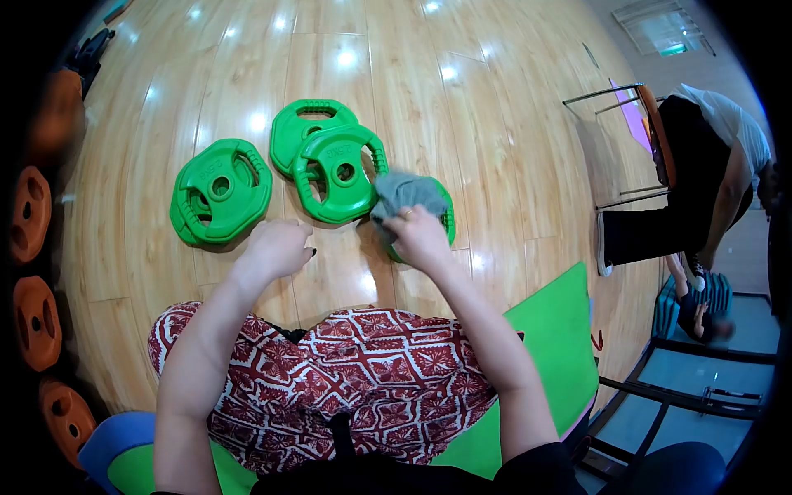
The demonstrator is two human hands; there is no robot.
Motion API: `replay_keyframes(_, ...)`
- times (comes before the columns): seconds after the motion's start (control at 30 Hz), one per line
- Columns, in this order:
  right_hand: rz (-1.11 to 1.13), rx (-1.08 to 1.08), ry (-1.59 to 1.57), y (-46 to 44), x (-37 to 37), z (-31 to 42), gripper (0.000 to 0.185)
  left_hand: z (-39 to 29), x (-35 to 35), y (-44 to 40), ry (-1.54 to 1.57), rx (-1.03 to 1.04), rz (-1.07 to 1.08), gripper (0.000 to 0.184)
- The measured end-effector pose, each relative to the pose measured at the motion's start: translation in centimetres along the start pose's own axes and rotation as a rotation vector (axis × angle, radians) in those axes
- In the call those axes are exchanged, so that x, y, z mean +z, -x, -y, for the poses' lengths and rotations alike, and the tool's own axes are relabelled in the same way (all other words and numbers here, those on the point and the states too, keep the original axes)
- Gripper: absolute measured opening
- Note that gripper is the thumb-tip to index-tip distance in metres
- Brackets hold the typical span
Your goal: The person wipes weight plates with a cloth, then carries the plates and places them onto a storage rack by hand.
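Note:
My right hand (418,235) is closed on a grey cloth (406,195), slightly blurred, over a green weight plate (449,216) that the cloth and hand partly cover. To its left, another green plate (334,198) with grip handles and a centre hole rests partly on a further green plate (285,136). My left hand (280,247) is loosely curled, thumb and forefinger apart, with nothing visible in it. It is low over the floor, just beside the near edge of the leftmost green plate (194,186).
Orange plates (37,323) stand in a row along the left edge. A green mat (544,346) lies under and beside my patterned trousers (355,363). At right, a person (701,165) bends forward by a chair (656,136); another person (697,318) is farther off. The floor (511,157) is wood.

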State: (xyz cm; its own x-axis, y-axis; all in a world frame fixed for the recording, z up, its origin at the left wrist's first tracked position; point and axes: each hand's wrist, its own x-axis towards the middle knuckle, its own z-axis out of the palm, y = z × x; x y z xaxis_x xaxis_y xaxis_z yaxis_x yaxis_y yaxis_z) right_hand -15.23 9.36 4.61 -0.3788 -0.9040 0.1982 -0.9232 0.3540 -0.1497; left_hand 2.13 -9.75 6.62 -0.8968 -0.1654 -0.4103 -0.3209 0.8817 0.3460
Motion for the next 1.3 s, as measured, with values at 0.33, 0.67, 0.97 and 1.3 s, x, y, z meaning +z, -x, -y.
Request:
replay_keyframes(0.33,0.812,0.742,0.232,4.0,-2.8,-7.6,0.017,0.4,-1.3,0.3,0.038,-0.086,0.002,0.034)
replay_keyframes(0.67,0.185,0.794,-0.442,3.7,-1.8,-7.2,0.018,0.2,-0.9,0.1,0.012,-0.06,0.03,0.035)
replay_keyframes(0.97,0.249,0.995,-0.833,-1.5,7.5,0.4,0.061,0.9,-1.2,0.3,0.079,-0.065,-0.016,0.036)
replay_keyframes(1.3,0.397,0.991,-0.752,-2.9,0.1,-0.5,0.036,0.6,-2.2,0.0,0.137,0.006,-0.104,0.032)
